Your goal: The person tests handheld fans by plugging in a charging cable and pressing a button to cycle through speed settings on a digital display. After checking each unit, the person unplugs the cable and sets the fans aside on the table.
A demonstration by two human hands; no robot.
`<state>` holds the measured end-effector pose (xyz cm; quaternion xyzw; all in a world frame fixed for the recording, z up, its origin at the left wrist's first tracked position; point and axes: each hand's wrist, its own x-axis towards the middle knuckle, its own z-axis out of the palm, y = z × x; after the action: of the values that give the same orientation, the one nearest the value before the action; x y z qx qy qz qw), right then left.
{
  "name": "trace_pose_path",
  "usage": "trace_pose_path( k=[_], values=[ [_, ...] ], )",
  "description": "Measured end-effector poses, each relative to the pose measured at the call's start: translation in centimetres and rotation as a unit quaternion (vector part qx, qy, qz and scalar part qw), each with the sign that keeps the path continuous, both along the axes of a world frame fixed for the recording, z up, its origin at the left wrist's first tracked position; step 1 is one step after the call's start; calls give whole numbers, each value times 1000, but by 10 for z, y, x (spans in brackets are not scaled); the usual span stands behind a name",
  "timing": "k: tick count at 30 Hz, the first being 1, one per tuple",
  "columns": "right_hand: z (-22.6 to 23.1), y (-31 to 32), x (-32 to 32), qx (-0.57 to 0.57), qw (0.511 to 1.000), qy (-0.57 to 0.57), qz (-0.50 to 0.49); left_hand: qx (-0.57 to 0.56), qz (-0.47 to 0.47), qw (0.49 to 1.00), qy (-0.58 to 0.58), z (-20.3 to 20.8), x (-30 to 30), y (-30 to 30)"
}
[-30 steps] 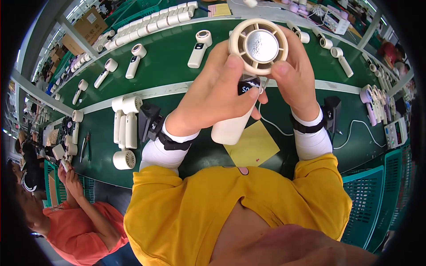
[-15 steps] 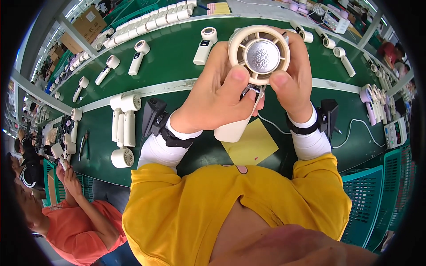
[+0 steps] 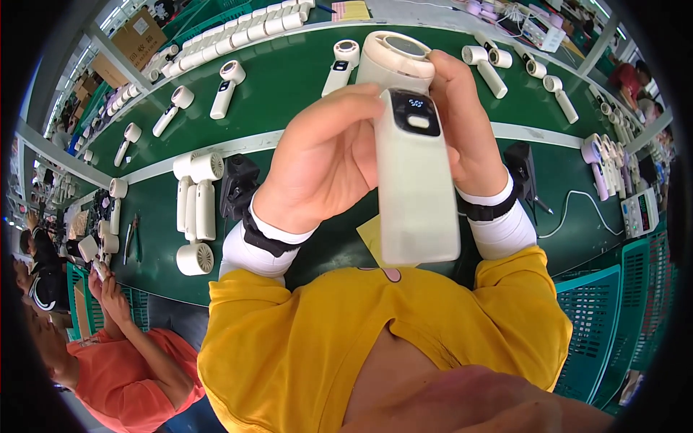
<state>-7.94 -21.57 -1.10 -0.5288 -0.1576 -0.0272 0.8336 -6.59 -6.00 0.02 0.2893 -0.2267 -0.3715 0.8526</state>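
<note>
A cream-white handheld fan [image 3: 419,195] is raised close in front of me, its round head pointing away and its handle toward my chest. The black panel [image 3: 416,113] on the handle faces up, showing lit digits and a pale button. My left hand [image 3: 321,155] is closed around the left side near the neck, with its thumb by the panel. On the other side, my right hand [image 3: 465,126] grips the fan by its head and neck; some of those fingers are hidden behind it. Below, a yellow paper [image 3: 370,237] lies partly covered by the handle.
Several similar fans [image 3: 226,90] stand across the green table [image 3: 289,79]. A cluster of fans [image 3: 196,206] lies left of me. To the right are a white cable [image 3: 570,209], a meter box [image 3: 640,214] and teal crates [image 3: 588,325]. A co-worker [image 3: 137,368] sits at left.
The fan has been turned over: its ringed end with the silver centre faced me before, and now the handle's lit panel does. My left hand has shifted left, with its palm more exposed.
</note>
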Motion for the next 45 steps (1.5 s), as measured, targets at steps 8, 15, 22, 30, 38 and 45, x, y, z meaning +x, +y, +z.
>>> trace_pose_path(
  k=[8, 15, 22, 30, 38, 45],
  values=[
    [10, 7, -13, 77, 996, 15, 36, -12, -3, 999, -43, 3, -9, 2],
    [-17, -8, 1, -54, 991, -122, -20, 84, 53, 989, -108, 8, -14, -4],
    [-33, -2, 17, -10, 967, -250, -56, 195, 148, 953, -178, -1, -8, -9],
    [-8, -2, 5, 33, 984, -161, -67, 215, 460, 535, -676, -8, 24, 3],
    [-11, -10, 7, -169, 902, -328, -223, 161, 361, 612, -685, 0, 25, 11],
    [-11, -16, 9, -309, 782, -439, -317, 213, 309, 574, -728, 3, 27, 17]
  ],
)
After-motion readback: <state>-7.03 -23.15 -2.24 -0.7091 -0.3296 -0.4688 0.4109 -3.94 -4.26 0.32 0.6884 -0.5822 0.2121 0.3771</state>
